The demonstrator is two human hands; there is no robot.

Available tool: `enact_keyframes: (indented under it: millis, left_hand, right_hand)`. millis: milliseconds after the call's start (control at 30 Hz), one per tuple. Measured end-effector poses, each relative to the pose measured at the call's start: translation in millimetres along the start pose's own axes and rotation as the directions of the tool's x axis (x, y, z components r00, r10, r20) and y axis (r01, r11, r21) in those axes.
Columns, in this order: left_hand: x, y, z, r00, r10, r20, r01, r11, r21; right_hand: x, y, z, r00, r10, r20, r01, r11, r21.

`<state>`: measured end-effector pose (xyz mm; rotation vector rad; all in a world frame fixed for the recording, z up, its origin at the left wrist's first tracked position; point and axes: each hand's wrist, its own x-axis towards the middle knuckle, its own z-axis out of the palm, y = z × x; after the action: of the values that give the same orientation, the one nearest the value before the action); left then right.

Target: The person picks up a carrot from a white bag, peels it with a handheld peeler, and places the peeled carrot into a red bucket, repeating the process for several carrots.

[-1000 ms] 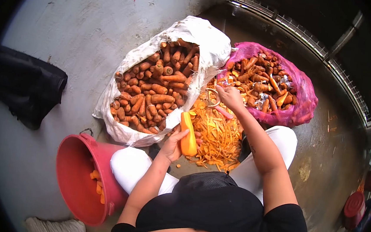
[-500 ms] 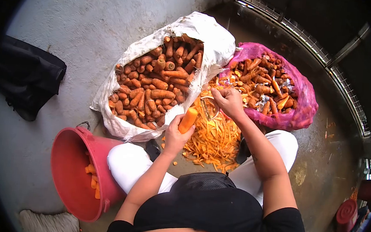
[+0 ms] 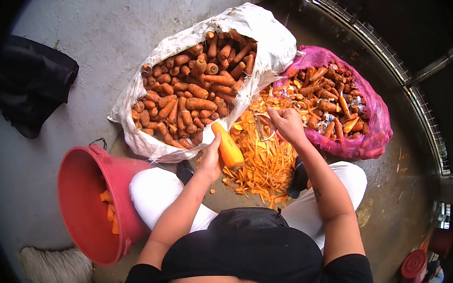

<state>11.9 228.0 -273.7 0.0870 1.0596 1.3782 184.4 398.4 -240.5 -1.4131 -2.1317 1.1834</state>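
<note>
My left hand (image 3: 211,159) grips a peeled bright orange carrot (image 3: 228,147) at its lower end, held over a heap of orange peelings (image 3: 264,166) on the floor. My right hand (image 3: 287,123) holds a metal peeler (image 3: 262,124) just right of the carrot's tip, not touching it. A white sack (image 3: 267,33) full of unpeeled carrots (image 3: 192,99) lies open right behind the carrot. A pink mesh bag (image 3: 368,126) with more carrots sits behind my right hand.
A red bucket (image 3: 82,183) with a few peeled carrot pieces stands by my left knee. A dark cloth (image 3: 28,88) lies on the concrete floor at the left. A metal grate (image 3: 397,64) runs along the far right. A small red container (image 3: 414,262) stands at the lower right.
My left hand has turned the carrot and shifted it from upright to slanting up-left. My right hand with the peeler stayed near the pink bag, moving slightly away from the carrot.
</note>
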Motion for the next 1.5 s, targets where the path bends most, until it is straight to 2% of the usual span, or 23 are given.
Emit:
enact_keyframes:
  millis: [67,167,267,300,400,433,500,667,700,800,833,933,967,1033,1133,1200,1300,1400,1433,1500]
  left_hand:
    - [4.6,-2.6,-0.3,0.995,0.042,-0.094,-0.045,0.998,-0.032]
    - [4.5,0.2,-2.1,0.989,0.088,-0.118,-0.089,0.996,-0.003]
    - [6.1,4.8,2.4,0.989,0.121,-0.089,-0.119,0.992,0.027]
    - [6.6,5.1,2.2,0.990,0.125,-0.071,-0.123,0.992,0.033]
    - [12.4,3.4,1.1,0.987,0.137,-0.086,-0.138,0.990,0.001]
    - [13.4,2.0,0.2,0.982,0.184,-0.040,-0.185,0.982,-0.031]
    - [17.8,1.1,-0.8,0.958,0.283,0.051,-0.277,0.956,-0.099]
    - [24.0,8.7,4.5,0.936,0.337,0.102,-0.301,0.917,-0.263]
    - [25.5,9.2,6.3,0.930,0.349,0.113,-0.309,0.912,-0.270]
    - [29.4,7.2,9.1,0.916,0.382,0.123,-0.336,0.898,-0.285]
    - [31.5,6.5,10.3,0.911,0.394,0.125,-0.346,0.892,-0.292]
    - [34.9,2.6,12.4,0.906,0.417,0.078,-0.381,0.881,-0.281]
    - [35.4,1.8,11.7,0.909,0.409,0.073,-0.376,0.885,-0.273]
    - [36.3,-0.3,9.8,0.918,0.392,0.064,-0.365,0.895,-0.256]
    - [38.1,-2.2,7.2,0.921,0.378,0.093,-0.348,0.907,-0.238]
    - [40.6,-1.1,4.5,0.931,0.351,0.105,-0.330,0.927,-0.176]
    - [39.1,3.7,11.6,0.957,0.287,0.042,-0.280,0.952,-0.124]
    - [45.8,0.6,5.7,0.970,0.238,-0.055,-0.242,0.967,-0.083]
    - [48.0,-0.4,2.6,0.971,0.225,-0.085,-0.231,0.971,-0.067]
    - [49.9,-2.2,-5.1,0.983,0.108,-0.148,-0.126,0.985,-0.117]
  right_hand:
    - [-3.1,-1.6,2.0,0.999,0.009,0.033,-0.008,1.000,-0.026]
    - [2.2,11.5,11.2,0.995,0.041,0.091,-0.036,0.998,-0.053]
    - [9.3,20.1,15.7,0.985,0.103,0.136,-0.126,0.977,0.172]
    - [9.6,21.6,13.6,0.969,0.116,0.218,-0.179,0.939,0.293]
    - [17.6,37.5,26.6,0.936,0.138,0.325,-0.295,0.809,0.507]
    - [17.9,36.8,19.8,0.908,0.090,0.409,-0.292,0.837,0.463]
    - [26.3,55.8,33.7,0.916,0.086,0.392,-0.279,0.838,0.469]
    - [25.9,54.7,37.7,0.899,0.089,0.429,-0.292,0.852,0.435]
    - [26.3,56.0,43.5,0.902,0.033,0.431,-0.248,0.857,0.452]
    - [17.2,36.4,36.0,0.829,-0.132,0.544,-0.304,0.710,0.635]
    - [17.5,36.9,43.9,0.827,-0.175,0.535,-0.362,0.561,0.744]
    - [20.0,35.4,39.0,0.806,-0.207,0.554,-0.284,0.687,0.669]
    - [20.1,22.1,27.5,0.771,-0.161,0.616,-0.301,0.760,0.576]
    - [21.7,17.6,29.1,0.777,-0.242,0.581,-0.103,0.861,0.497]
    - [22.0,14.0,32.7,0.714,-0.186,0.675,-0.259,0.826,0.501]
    - [24.9,31.2,45.5,0.689,-0.258,0.677,-0.282,0.765,0.579]
    - [14.8,10.0,37.9,0.737,-0.244,0.630,-0.273,0.746,0.608]
    - [11.6,18.9,51.8,0.731,-0.383,0.565,0.017,0.838,0.546]
    - [6.7,15.9,52.0,0.744,-0.424,0.516,0.032,0.794,0.607]
    - [18.0,13.8,36.6,0.787,-0.307,0.535,0.040,0.891,0.452]
